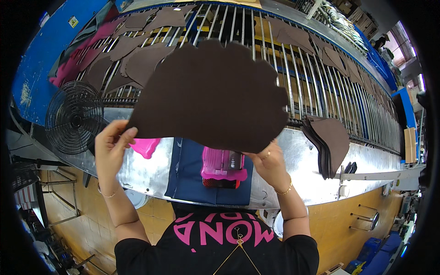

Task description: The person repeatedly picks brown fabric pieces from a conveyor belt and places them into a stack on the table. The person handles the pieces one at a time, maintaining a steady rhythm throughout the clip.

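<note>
A large dark brown sheet piece (211, 96), cut with a scalloped far edge, is held up in front of me above the metal table. My left hand (113, 140) pinches its near left corner between thumb and fingers. At the near right edge my right hand (268, 160) grips it, with some fingers hidden beneath. Below the piece, a pink plastic case (223, 165) lies on a dark blue cloth (185, 172), with a black and red item (221, 184) under its near side. Part of another bright pink object (145, 146) shows near my left hand.
Beyond the table runs a conveyor of metal rods (293, 68) carrying several similar brown pieces (142, 64). A stack of brown pieces (332, 142) overhangs the table at the right. A black wire-caged fan (75, 119) stands left, by a blue machine panel (36, 73). A stool (366, 219) stands on the floor.
</note>
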Tool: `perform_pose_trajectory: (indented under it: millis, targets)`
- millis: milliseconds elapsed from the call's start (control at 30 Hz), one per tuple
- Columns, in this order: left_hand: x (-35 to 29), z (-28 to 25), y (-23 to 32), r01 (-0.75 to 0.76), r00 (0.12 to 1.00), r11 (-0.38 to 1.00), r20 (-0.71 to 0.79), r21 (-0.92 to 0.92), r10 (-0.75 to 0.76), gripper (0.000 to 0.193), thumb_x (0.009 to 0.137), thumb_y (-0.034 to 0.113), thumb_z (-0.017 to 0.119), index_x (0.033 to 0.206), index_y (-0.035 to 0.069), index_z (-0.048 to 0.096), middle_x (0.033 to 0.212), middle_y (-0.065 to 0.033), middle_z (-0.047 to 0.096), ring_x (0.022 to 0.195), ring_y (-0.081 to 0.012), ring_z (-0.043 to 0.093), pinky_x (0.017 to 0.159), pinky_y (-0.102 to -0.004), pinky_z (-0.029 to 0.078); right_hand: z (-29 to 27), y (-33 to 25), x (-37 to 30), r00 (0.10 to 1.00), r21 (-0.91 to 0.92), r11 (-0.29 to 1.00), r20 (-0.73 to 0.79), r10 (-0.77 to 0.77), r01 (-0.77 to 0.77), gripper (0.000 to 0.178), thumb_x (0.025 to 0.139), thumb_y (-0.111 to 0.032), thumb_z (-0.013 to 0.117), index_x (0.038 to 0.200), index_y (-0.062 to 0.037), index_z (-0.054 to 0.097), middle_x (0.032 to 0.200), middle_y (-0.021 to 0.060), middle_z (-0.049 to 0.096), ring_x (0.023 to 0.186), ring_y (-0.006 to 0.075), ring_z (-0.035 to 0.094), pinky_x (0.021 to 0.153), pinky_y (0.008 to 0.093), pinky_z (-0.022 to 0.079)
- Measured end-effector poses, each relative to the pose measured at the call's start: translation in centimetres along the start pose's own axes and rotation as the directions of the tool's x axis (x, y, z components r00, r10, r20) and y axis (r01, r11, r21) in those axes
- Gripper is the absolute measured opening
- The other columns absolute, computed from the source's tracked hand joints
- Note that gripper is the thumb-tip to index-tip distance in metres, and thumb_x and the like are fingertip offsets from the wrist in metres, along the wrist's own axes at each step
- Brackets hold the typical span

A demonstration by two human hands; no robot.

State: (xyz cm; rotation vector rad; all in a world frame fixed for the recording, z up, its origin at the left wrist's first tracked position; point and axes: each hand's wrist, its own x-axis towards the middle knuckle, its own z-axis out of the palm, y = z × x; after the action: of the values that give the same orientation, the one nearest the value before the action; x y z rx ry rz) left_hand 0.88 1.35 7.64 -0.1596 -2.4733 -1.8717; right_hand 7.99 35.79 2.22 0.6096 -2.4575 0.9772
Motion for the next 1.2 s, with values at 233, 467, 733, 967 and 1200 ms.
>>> perform_pose_trajectory:
  millis: [233,467,733,967,1200]
  targets:
    - [1.2,6.8,-0.6,-0.273,0.907,0.92,0.393,0.282,0.149,0.012,0.074,0.007,0.071,0.084,0.0,0.067,0.068,-0.0075,0.053,0.061,-0.0194,0.05,0.057,-0.0293,0.041,-3.6,1.6,-6.5,0.954,-0.142,0.945,0.018,0.299,-0.293,0.025,0.072,-0.001,0.065,0.095,-0.0129,0.067,0.08,0.0021,0.069,0.068,0.017,0.062,0.087,0.0347,0.036]
    - [1.3,14.5,1.3,-0.646,0.666,0.731,0.631,0.22,0.399,0.016,0.066,0.01,0.075,0.082,0.009,0.07,0.088,-0.006,0.052,0.085,-0.0225,0.051,0.068,-0.0336,0.043,-8.1,1.9,-15.3,0.742,0.201,0.768,-0.199,0.64,-0.608,0.023,0.081,-0.015,0.06,0.097,0.0003,0.067,0.087,0.009,0.066,0.086,0.0164,0.057,0.078,0.0285,0.045]
    - [2.8,22.2,5.3,-0.624,0.448,0.735,0.648,-0.266,0.616,0.055,0.067,0.023,0.079,0.117,0.009,0.059,0.11,-0.0119,0.047,0.097,-0.0289,0.05,0.076,-0.0342,0.047,-20.7,-0.7,-16.6,0.611,-0.13,0.698,-0.611,0.503,-0.704,0.013,0.084,-0.007,0.066,0.089,0.0042,0.061,0.081,0.0072,0.062,0.074,0.0155,0.055,0.07,0.025,0.043]
    - [6.8,22.6,11.4,-0.735,0.438,0.656,0.619,-0.171,0.652,0.044,0.079,0.033,0.068,0.114,0.008,0.06,0.09,-0.0101,0.061,0.084,-0.0275,0.06,0.074,-0.0354,0.048,-22.2,-2.9,-4.6,0.933,-0.764,0.537,-0.315,0.173,-0.358,0.01,0.084,-0.005,0.063,0.093,-0.0024,0.065,0.074,0.0068,0.059,0.068,0.017,0.05,0.078,0.0309,0.037]
    - [11.7,25.3,6.1,-0.656,0.62,0.755,0.564,-0.01,0.546,0.028,0.085,0.024,0.061,0.098,0.0,0.061,0.074,-0.0155,0.065,0.066,-0.032,0.063,0.061,-0.0385,0.048,-18.3,-2.2,2.9,0.951,-0.902,0.354,-0.294,-0.09,-0.246,0.011,0.084,-0.007,0.064,0.095,-0.0065,0.067,0.082,0.0034,0.066,0.079,0.0153,0.059,0.092,0.0341,0.032]
